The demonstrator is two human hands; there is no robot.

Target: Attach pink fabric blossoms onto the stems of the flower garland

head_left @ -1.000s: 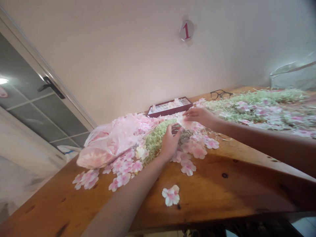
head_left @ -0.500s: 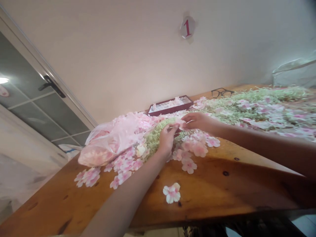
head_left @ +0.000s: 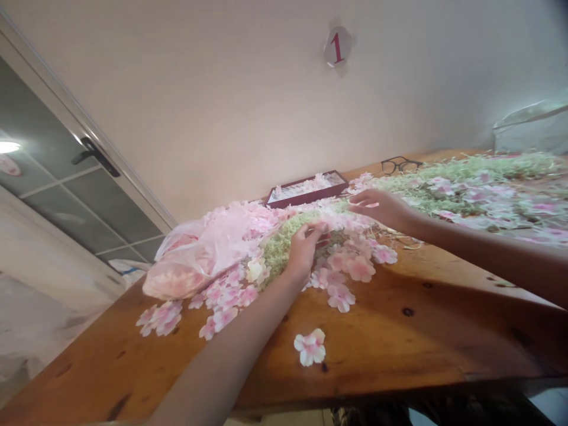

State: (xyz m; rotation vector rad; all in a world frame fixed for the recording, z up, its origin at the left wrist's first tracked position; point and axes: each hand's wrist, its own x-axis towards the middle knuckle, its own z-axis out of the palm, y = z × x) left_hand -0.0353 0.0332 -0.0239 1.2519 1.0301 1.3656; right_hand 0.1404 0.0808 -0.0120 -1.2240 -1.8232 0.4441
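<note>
A: Since both arms reach across the knotty honey-coloured pine bench (head_left: 399,337), which hand is actually on the material?

B: The left hand (head_left: 305,251). Its curled fingers (head_left: 316,229) lie over a mound of pale green shredded filler (head_left: 284,251) near the middle of the bench's far side. I can't tell whether they're clamped on anything or only resting there.

A: And the right hand (head_left: 377,208)?

B: Open, with its fingers stretched out toward the other hand and nothing visible between them. It sits just above the pale pink fabric blossoms (head_left: 350,222) piled against the mound, near the left hand but apart from it.

A: Which way does the green run?

B: Its long axis follows the far edge. From the mound, a broad green band (head_left: 465,177) dotted with blossoms runs right toward the far corner. The left hand is nearer the mound, the right hand nearer that band.

A: What else is there?

B: A translucent plastic bag of pink petals (head_left: 190,266) lies left of the mound, with a shallow maroon tray (head_left: 310,198) and black-framed glasses (head_left: 402,166) along the far edge. One loose pink-and-white blossom (head_left: 309,348) lies alone toward the near edge.
</note>
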